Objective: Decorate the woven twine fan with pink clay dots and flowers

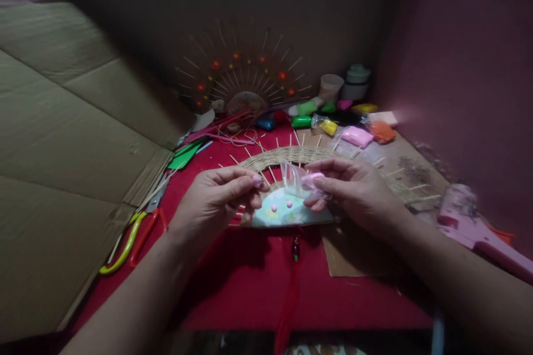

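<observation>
My left hand (222, 199) pinches a small lump of pink clay (257, 180) between thumb and fingertips. In my right hand (353, 188) is a clear plastic packet (291, 177) with pink clay (313, 179) in it, gripped between thumb and fingers. Below both hands lies a half-round fan (287, 158) of woven fibre on thin sticks. At its base is a pale blue patterned half-disc (300, 213), on which two small pink balls (282, 206) sit. A dark bead (295, 247) with a red tassel (287, 302) hangs toward the front edge.
Scissors (135, 238) with yellow and red handles lie left, beside a cardboard panel (83, 150). Several clay packets (357, 136) are at the back right. A pink glue gun (478, 233) rests at right. Another fan (245, 80) with orange-red flowers leans behind.
</observation>
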A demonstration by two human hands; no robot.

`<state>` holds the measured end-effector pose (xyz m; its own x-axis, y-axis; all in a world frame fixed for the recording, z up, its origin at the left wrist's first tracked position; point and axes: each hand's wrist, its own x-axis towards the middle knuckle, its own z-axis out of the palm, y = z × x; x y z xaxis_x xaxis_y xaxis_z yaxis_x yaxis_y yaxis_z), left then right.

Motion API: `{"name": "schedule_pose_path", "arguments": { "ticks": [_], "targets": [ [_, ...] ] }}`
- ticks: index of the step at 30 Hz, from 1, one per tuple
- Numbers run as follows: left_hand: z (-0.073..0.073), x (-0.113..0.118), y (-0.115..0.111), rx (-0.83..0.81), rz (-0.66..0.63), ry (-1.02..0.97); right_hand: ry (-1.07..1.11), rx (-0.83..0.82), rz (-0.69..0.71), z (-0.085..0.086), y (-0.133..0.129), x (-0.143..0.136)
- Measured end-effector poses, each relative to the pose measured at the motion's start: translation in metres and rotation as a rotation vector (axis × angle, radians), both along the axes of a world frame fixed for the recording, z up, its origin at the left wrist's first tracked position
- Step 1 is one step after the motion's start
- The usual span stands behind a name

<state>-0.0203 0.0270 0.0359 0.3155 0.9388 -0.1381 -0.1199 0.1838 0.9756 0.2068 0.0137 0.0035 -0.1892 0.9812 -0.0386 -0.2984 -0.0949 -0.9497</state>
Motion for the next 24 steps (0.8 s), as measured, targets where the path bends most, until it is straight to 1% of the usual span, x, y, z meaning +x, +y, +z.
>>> {"name": "schedule_pose_path", "arguments": {
  "ticks": [5,9,15,19,24],
  "targets": [
    [-0.004,-0.001,0.002,-0.051,-0.012,-0.035,-0.02,-0.005,-0.044,0.0,0.001,0.001],
    [-0.007,-0.001,0.005,-0.098,-0.017,-0.03,-0.032,-0.004,-0.041,0.001,0.001,0.0],
    [-0.009,0.002,0.006,-0.085,0.029,-0.154,-0.049,-0.014,-0.032,0.002,0.001,0.0],
    [-0.009,0.005,0.004,-0.118,-0.016,-0.145,-0.062,0.003,-0.029,0.001,0.001,0.001],
    [-0.011,0.005,0.005,-0.119,-0.04,-0.227,-0.056,0.008,-0.03,0.0,0.001,0.001]
  ]
}}
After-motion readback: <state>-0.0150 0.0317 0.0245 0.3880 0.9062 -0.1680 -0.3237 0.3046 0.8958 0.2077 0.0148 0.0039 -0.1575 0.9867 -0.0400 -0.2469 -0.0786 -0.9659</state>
